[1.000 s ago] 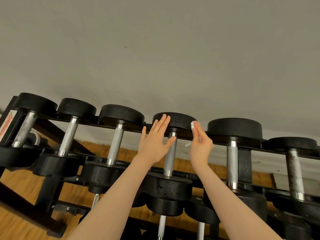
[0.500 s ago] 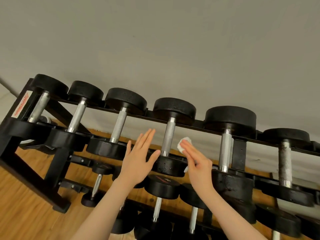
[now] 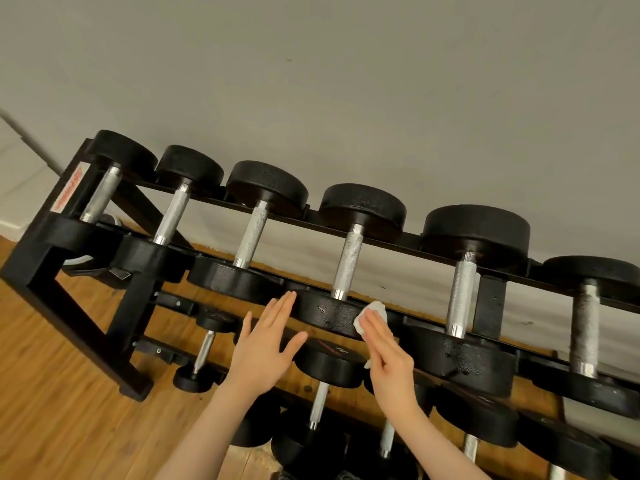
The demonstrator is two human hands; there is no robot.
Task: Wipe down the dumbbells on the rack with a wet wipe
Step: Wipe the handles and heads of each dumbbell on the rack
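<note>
A person faced a black rack point(image 3: 78, 299) of dumbbells against a pale wall, both bare forearms reaching up from the six o'clock edge. The dumbbell being cleaned point(image 3: 349, 265) sat fourth from the left on the top row, its knurled silver handle running from the near weight at about six o'clock up to the far weight at about twelve, tilted slightly to one o'clock. The right hand point(image 3: 388, 351) was the nearer one to the work: its straight, flat fingers pressed a small white wipe point(image 3: 372, 315) against the near weight's rim on its three o'clock side. The left hand point(image 3: 265, 344) was open, fingers straight and together, fingertips at or just beside the same weight's nine o'clock edge; contact could not be confirmed. Further dumbbells lay to three o'clock, likely still to be wiped.
</note>
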